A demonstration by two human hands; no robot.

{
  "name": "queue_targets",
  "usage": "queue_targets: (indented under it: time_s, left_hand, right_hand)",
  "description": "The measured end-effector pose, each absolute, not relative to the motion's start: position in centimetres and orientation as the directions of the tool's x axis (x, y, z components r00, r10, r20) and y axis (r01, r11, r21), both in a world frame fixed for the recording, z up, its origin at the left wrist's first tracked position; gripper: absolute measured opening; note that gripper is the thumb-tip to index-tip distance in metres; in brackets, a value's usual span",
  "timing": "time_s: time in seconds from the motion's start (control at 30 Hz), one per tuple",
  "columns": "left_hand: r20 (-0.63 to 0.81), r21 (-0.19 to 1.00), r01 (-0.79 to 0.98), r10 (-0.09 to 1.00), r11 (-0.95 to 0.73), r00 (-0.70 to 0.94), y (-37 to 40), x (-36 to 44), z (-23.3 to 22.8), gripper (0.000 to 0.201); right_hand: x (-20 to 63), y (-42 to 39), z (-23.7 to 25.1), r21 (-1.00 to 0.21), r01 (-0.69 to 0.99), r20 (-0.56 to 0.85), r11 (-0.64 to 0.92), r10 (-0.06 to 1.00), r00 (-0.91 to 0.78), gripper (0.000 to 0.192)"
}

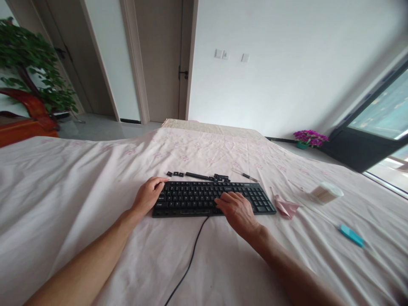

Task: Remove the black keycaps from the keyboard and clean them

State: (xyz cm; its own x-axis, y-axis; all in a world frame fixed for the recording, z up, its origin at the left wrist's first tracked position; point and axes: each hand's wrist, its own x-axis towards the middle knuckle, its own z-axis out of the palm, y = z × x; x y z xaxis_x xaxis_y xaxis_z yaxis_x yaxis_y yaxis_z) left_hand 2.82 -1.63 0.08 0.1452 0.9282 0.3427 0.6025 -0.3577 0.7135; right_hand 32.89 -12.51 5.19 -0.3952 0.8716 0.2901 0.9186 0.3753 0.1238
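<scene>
A black keyboard (212, 198) lies flat on the bed (79, 178), near the middle of the pale pink sheet, its long side running left to right; its black cable (191, 259) leaves the near edge and trails toward the viewer. The left hand (149, 196) rests at the keyboard's left end, fingers curled over the far left corner and touching it, a loose grip with nothing else in it; the right hand (236, 209) lies palm down on the keys right of centre, fingers stretched flat across them, not closed on anything. Just beyond the far edge of the keyboard, loose keycaps (175, 174) lie on the sheet in a short row, with a long black bar-shaped key (196, 175) beside them and a further small cluster to its right; a thin tool with a dark handle (245, 175) lies farther right. Right of the keyboard, a folded pink cloth (286, 207) sits just beside its right end; a round clear container (325, 192) stands farther right; a teal object (351, 236) lies nearer and well apart. At far left stands a green plant (28, 63); purple flowers (310, 137) sit at far right by the window.
</scene>
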Motion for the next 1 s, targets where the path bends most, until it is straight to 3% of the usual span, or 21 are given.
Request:
queue_targets:
  time_s: [0.4, 0.8, 0.9, 1.0]
  left_hand:
    - [0.345, 0.709, 0.606, 0.927, -0.360, 0.147, -1.7, 2.9, 0.1, 0.035]
    - [0.358, 0.705, 0.600, 0.920, -0.377, 0.158, -1.7, 2.9, 0.1, 0.032]
    - [0.364, 0.706, 0.596, 0.918, -0.383, 0.159, -1.7, 2.9, 0.1, 0.033]
    - [0.355, 0.712, 0.594, 0.922, -0.374, 0.156, -1.6, 2.9, 0.0, 0.032]
  right_hand:
    - [32.1, -12.8, 5.1, 0.225, 0.893, 0.247, 0.390, 0.864, -0.439, 0.019]
    - [29.2, -14.6, 5.2, 0.463, 0.814, 0.133, 0.350, 0.881, -0.455, 0.025]
    - [29.3, -14.5, 5.4, 0.440, 0.823, 0.115, 0.360, 0.886, -0.449, 0.026]
    - [30.6, -13.7, 6.3, 0.289, 0.881, 0.119, 0.374, 0.899, -0.421, 0.024]
